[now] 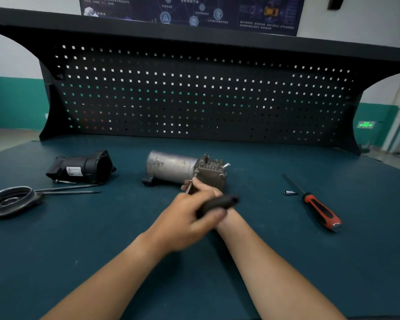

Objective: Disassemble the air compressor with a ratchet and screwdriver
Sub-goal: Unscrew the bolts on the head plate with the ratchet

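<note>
The air compressor (171, 167) lies mid-counter (102, 250): heavy, rigid metal, and we reckon it may roll. Our left hand (187, 218) grips the ratchet (219, 202) handle; right hand (200, 185) pinches its head end. We'd brace the finned block (211, 169).

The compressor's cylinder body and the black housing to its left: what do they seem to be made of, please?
Cylinder body: likely bare metal, dull silver with scuffs and stains. Black housing: probably moulded plastic, matt black, with a white label stuck on.
</note>
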Demonstrator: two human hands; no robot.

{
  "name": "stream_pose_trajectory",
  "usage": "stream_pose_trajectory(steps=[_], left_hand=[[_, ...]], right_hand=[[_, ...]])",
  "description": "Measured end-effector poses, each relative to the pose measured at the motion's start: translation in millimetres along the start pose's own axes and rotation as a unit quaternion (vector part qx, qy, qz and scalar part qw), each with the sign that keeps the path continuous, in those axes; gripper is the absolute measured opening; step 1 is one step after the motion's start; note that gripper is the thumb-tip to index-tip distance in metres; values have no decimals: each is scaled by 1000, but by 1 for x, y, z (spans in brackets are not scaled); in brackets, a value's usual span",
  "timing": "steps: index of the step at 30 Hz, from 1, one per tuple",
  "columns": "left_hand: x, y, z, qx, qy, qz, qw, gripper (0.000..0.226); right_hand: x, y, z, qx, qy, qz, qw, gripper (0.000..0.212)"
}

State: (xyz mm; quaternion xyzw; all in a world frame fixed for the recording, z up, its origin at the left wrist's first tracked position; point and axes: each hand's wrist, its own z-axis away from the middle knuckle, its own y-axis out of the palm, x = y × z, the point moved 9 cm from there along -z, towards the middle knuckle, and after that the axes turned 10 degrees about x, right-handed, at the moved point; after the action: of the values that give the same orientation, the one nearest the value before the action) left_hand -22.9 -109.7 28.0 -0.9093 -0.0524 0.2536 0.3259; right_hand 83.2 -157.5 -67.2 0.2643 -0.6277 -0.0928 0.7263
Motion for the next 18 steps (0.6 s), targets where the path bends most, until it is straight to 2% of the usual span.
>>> stream_pose_trajectory(steps=[2, 3, 6, 10, 12, 13, 14, 15, 16, 17, 18], left_hand=[[6, -24, 2, -124, -44, 110, 985, 36], [14, -34, 5, -183, -72, 173, 965, 36], [39, -49, 16, -303, -138, 333, 882, 50], [72, -61, 39, -433, -197, 454, 753, 51], [85, -63, 47, -462, -215, 488, 708, 52], [88, -64, 49, -466, -216, 490, 704, 52], [87, -64, 47, -459, -213, 483, 715, 52], [82, -64, 42, -438, -203, 466, 741, 52], [72, -64, 33, -401, -182, 439, 783, 53], [56, -64, 23, -347, -148, 378, 845, 52], [37, -62, 14, -280, -103, 271, 915, 48]], right_hand=[[1, 0, -2, -3, -5, 9, 1000, 22], [2, 0, -2, -7, -3, 17, 1000, 23], [1, 0, -2, -2, 3, 13, 1000, 27], [0, 5, -2, 14, 16, -5, 1000, 29], [-1, 6, -1, 18, 24, -12, 999, 29], [-2, 8, 1, 21, 28, -18, 999, 28], [-3, 6, 1, 20, 31, -22, 999, 28], [-3, 7, 2, 19, 32, -26, 999, 28], [-3, 5, 1, 11, 30, -24, 999, 28], [-3, 6, 2, 8, 30, -22, 999, 29], [-3, 6, 0, 6, 27, -21, 999, 29]])
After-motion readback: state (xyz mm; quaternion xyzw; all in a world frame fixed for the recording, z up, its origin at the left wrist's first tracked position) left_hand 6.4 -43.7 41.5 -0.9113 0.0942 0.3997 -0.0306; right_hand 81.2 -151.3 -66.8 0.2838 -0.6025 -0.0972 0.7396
